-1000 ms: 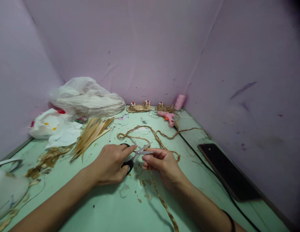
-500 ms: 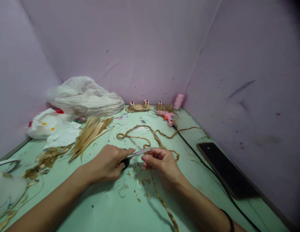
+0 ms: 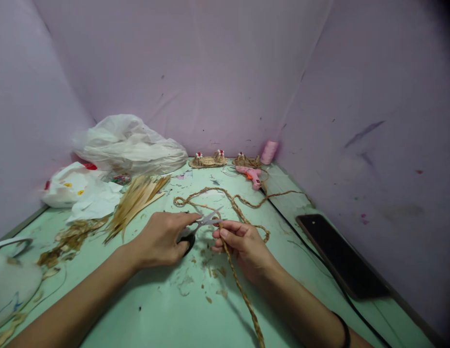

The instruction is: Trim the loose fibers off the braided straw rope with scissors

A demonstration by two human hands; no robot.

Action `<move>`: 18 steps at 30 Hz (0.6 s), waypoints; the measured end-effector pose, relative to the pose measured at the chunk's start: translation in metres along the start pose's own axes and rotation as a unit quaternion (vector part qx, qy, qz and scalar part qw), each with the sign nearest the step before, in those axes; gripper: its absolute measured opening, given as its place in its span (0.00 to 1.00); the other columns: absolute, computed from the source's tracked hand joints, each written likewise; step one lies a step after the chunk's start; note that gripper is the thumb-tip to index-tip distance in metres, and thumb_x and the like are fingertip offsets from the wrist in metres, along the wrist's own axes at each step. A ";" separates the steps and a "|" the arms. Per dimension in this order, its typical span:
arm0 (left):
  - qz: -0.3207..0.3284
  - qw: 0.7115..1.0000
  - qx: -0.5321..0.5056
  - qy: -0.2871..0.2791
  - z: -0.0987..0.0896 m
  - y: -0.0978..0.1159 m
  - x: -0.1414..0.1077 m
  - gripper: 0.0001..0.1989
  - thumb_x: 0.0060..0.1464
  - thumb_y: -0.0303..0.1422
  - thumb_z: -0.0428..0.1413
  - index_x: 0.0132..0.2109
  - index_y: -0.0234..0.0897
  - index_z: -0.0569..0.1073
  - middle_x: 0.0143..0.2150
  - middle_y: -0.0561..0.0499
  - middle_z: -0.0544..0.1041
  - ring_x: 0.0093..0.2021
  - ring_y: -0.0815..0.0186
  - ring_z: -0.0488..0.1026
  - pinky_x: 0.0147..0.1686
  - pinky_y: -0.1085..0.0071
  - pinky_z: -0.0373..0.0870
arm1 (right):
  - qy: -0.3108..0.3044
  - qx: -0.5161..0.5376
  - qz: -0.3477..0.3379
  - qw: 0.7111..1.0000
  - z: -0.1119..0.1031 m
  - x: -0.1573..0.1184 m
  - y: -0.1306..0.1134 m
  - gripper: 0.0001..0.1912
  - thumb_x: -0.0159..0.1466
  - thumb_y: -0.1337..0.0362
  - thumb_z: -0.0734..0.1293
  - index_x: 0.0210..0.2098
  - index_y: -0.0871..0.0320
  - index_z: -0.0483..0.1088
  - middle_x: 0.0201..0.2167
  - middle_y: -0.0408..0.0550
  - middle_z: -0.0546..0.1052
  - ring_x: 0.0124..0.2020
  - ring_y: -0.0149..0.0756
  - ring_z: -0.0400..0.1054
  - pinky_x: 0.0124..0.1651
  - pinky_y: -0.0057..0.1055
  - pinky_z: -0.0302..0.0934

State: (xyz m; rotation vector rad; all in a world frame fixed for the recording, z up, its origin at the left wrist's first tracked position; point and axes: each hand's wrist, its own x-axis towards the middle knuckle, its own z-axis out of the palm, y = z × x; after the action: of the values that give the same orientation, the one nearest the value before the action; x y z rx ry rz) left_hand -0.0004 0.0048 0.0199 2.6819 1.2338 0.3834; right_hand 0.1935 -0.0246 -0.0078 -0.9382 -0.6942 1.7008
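My left hand (image 3: 169, 239) grips the black handles of a pair of scissors (image 3: 206, 221). Its two blades stand apart, their tips pointing right, close to the fingertips of my right hand (image 3: 237, 241). Between thumb and fingers, my right hand pinches a braided tan fibre cord (image 3: 243, 292). One stretch of this cord runs down toward the near edge of the view. Beyond the hands, more braided cord (image 3: 206, 189) lies in loose loops on the pale green table (image 3: 167, 309).
At the back sit a pink glue gun (image 3: 251, 175), a pink thread spool (image 3: 269, 152) and small woven pieces (image 3: 207, 160). A phone (image 3: 343, 256) and black cable (image 3: 305, 244) lie right. Dry fibre strips (image 3: 136, 200) and a plastic bag (image 3: 130, 145) are left.
The scissor blades have gone from nearly closed to spread apart near the cord. My left hand has shifted slightly up; my right hand keeps its pinch on the cord.
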 end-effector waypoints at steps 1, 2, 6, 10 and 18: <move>0.004 1.000 0.022 -0.012 0.001 0.002 0.000 0.27 0.41 0.27 0.49 0.52 0.44 0.63 0.40 0.53 0.75 0.37 0.63 0.71 0.34 0.71 0.62 | -0.008 0.000 -0.001 1.000 0.000 0.000 0.000 0.14 0.42 0.65 0.74 0.27 0.65 0.72 0.22 0.47 0.74 0.20 0.28 0.66 0.30 0.33 0.65; 0.006 0.999 0.041 -0.021 0.002 0.003 0.000 0.27 0.41 0.27 0.48 0.53 0.43 0.63 0.40 0.52 0.75 0.37 0.62 0.71 0.33 0.71 0.62 | -0.014 0.001 -0.002 1.000 0.000 0.000 0.000 0.13 0.43 0.66 0.74 0.27 0.65 0.71 0.22 0.46 0.74 0.20 0.28 0.66 0.29 0.32 0.65; 0.017 0.997 0.071 -0.038 0.005 0.003 0.001 0.28 0.42 0.28 0.48 0.54 0.39 0.61 0.40 0.49 0.74 0.37 0.60 0.71 0.33 0.68 0.62 | -0.023 0.022 0.013 0.999 0.002 0.000 0.000 0.13 0.43 0.67 0.74 0.28 0.65 0.72 0.20 0.44 0.73 0.18 0.26 0.64 0.27 0.30 0.66; 0.029 0.995 0.087 -0.034 0.009 0.000 0.000 0.29 0.43 0.27 0.47 0.55 0.38 0.60 0.40 0.48 0.74 0.36 0.60 0.71 0.32 0.67 0.62 | -0.031 0.040 0.028 0.998 0.001 0.001 0.000 0.13 0.43 0.68 0.74 0.29 0.65 0.72 0.19 0.42 0.71 0.17 0.24 0.62 0.25 0.27 0.66; 0.051 0.990 0.116 -0.058 0.011 -0.004 -0.002 0.30 0.44 0.25 0.46 0.58 0.35 0.56 0.38 0.46 0.73 0.34 0.60 0.71 0.31 0.66 0.63 | -0.081 0.007 0.011 0.997 0.000 -0.001 0.000 0.08 0.48 0.66 0.71 0.27 0.64 0.72 0.20 0.42 0.70 0.17 0.23 0.61 0.25 0.25 0.65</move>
State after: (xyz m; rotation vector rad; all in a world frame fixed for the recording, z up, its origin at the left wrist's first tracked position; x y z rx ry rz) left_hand -0.0010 0.0050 0.0079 2.9232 1.1770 0.0992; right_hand 0.1935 -0.0257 -0.0079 -0.8071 -0.7795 1.8122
